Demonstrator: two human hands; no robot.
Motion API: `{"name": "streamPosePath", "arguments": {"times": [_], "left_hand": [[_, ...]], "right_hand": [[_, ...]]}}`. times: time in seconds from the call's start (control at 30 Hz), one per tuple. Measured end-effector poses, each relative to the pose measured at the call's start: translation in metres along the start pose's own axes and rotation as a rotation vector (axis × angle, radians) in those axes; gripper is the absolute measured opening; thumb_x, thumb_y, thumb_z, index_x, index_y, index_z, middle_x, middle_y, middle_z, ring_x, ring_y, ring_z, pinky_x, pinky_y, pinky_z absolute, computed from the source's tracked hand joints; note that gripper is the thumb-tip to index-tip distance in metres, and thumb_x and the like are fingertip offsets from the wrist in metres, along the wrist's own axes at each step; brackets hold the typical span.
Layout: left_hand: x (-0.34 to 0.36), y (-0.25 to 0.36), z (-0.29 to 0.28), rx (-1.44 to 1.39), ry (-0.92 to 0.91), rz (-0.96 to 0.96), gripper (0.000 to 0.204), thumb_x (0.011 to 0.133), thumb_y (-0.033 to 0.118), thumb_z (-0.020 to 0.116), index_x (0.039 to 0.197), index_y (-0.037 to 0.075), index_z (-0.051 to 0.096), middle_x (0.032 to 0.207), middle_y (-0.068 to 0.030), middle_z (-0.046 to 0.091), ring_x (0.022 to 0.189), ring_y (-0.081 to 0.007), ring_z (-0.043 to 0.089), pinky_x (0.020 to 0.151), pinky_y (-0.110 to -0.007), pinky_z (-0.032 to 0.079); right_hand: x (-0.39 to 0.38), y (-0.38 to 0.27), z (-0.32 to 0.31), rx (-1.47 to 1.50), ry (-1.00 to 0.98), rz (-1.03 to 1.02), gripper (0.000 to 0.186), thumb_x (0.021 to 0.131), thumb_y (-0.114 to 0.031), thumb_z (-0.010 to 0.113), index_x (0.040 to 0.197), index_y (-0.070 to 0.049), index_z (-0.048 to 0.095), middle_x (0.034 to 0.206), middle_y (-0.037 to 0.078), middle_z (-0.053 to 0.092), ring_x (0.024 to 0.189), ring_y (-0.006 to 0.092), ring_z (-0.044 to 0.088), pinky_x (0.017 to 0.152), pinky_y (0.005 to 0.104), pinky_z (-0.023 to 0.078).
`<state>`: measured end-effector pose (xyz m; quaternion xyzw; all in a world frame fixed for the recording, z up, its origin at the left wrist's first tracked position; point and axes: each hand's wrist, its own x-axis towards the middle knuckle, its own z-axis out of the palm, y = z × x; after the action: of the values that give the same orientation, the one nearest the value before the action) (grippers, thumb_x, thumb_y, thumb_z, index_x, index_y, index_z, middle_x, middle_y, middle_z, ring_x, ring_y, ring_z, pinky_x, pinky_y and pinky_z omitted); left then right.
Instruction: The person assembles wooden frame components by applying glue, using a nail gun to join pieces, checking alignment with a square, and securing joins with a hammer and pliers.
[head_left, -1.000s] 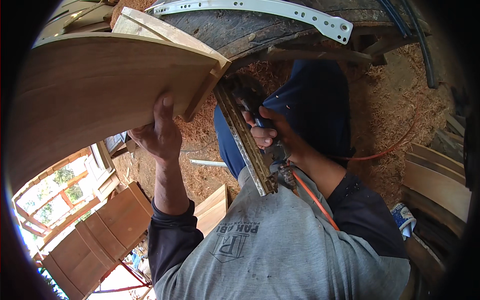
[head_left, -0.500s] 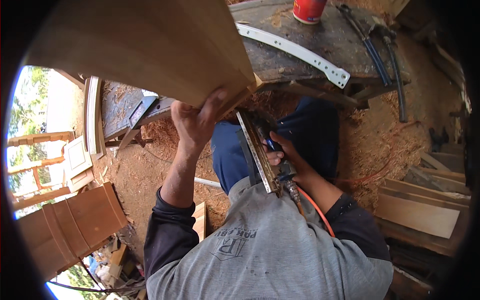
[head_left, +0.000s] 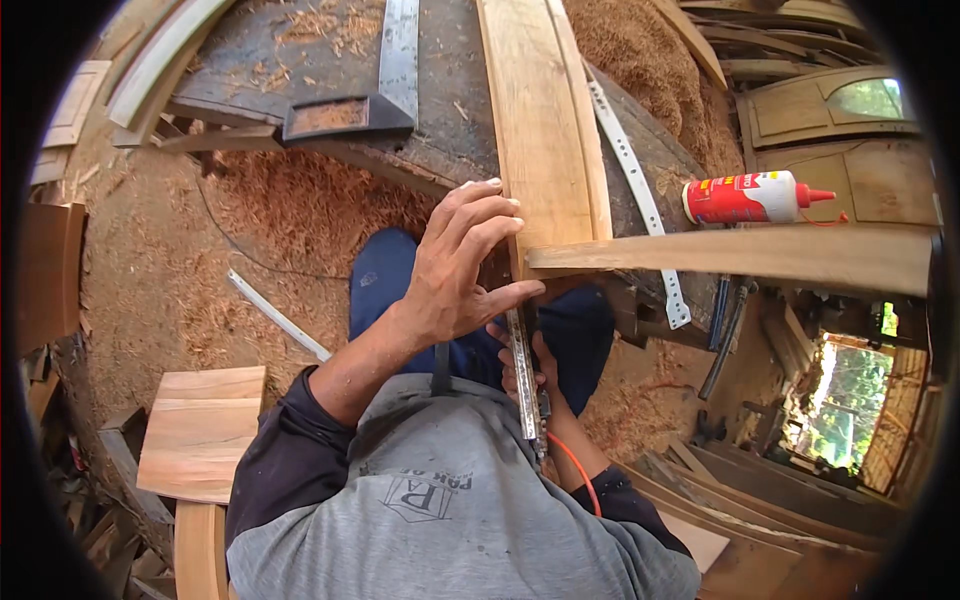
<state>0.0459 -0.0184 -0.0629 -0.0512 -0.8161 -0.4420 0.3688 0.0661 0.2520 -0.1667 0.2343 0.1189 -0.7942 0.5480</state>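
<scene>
On the bench ahead of me, a pale wooden board (head_left: 545,120) meets a second board (head_left: 760,258) at a corner, the second one running off to the right. My left hand (head_left: 460,262) rests against the left side of that corner, its fingers spread along the edge and its thumb stretched below. Under the corner, over my lap, my right hand (head_left: 530,362) is wrapped round an air nail gun (head_left: 543,404), partly hidden by its long metal magazine (head_left: 523,385). An orange hose (head_left: 576,460) trails from the gun past my right forearm. The gun's nose is hidden beneath the corner.
A try square (head_left: 398,70) lies on the dark bench (head_left: 450,150). To the right are a white perforated strip (head_left: 640,190) and a red-and-white glue bottle (head_left: 740,197) on its side. Shavings (head_left: 250,220) cover the floor; a wooden panel (head_left: 203,430) lies at lower left.
The boards, held raised at upper left before, now sit lower over the bench with their corner near me. My left hand's grip has loosened, and the nail gun is under the corner. The view has shifted.
</scene>
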Motion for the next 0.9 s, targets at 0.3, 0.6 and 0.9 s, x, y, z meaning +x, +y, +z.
{"name": "streamPosePath", "arguments": {"times": [0.3,0.6,0.9], "left_hand": [[0.012,-0.003,-0.005,-0.063,-0.092,-0.051,0.061,0.065,0.036,0.089,0.109,0.009,0.058,0.115,-0.0140,0.063,0.119,-0.0369,0.056,0.097,-0.049,0.044],[0.024,-0.017,-0.003,-0.091,-0.220,-0.037,0.051,0.070,0.036,0.085,0.105,0.010,0.059,0.115,-0.0122,0.063,0.124,-0.0393,0.054,0.096,-0.048,0.045],[0.026,-0.011,-0.004,0.000,-0.240,0.030,0.034,0.070,0.033,0.080,0.093,0.010,0.071,0.109,-0.0089,0.065,0.119,-0.0355,0.057,0.094,-0.049,0.042]], "right_hand": [[0.001,0.003,-0.023,-0.024,0.103,0.006,0.057,0.096,-0.058,0.053,0.117,-0.005,0.055,0.049,-0.004,0.041,0.040,0.0055,0.045,0.039,0.0200,0.041],[0.013,0.005,-0.019,0.053,0.103,-0.077,0.056,0.096,-0.057,0.053,0.117,-0.005,0.055,0.049,-0.004,0.041,0.041,0.0059,0.046,0.040,0.0207,0.042],[0.009,0.009,-0.022,0.052,0.109,-0.082,0.056,0.096,-0.057,0.053,0.118,-0.005,0.055,0.049,-0.004,0.041,0.042,0.0062,0.047,0.041,0.0214,0.044]]}}
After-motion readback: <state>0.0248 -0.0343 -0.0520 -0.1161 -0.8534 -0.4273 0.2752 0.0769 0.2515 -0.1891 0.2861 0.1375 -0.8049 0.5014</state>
